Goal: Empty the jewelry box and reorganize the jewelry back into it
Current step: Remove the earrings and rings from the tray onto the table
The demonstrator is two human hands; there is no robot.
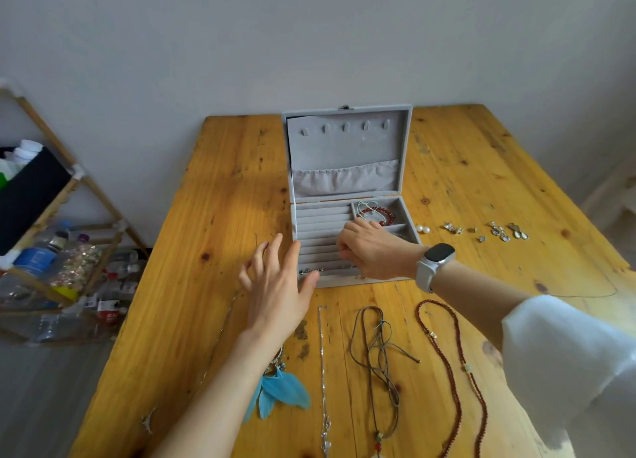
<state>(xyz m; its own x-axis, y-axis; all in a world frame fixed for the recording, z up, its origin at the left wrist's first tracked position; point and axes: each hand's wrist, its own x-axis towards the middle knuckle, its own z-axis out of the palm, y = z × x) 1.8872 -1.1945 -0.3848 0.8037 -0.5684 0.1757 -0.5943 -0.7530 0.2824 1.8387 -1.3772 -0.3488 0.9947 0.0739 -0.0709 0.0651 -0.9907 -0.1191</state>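
Note:
The grey jewelry box (347,282) stands with its lid up at the middle of the wooden table (223,182). A red bead bracelet (378,212) lies in its back right compartment, and small silver pieces (311,271) sit in the front ring roll. My right hand (371,251), with a watch on its wrist, hovers over the ring rolls, fingertips pinched on something too small to make out. My left hand (278,285) is spread open, thumb touching the box's front left corner. In front of the box lie a silver chain (323,371), a cord necklace (378,354), a red-brown bead necklace (454,371) and a blue feather pendant (282,388).
Several earrings (499,232) and two pearls (423,229) lie on the table right of the box. A thin chain (220,333) and a small silver piece (148,421) lie at the left. A wooden shelf (51,251) with bottles stands left of the table, against the wall.

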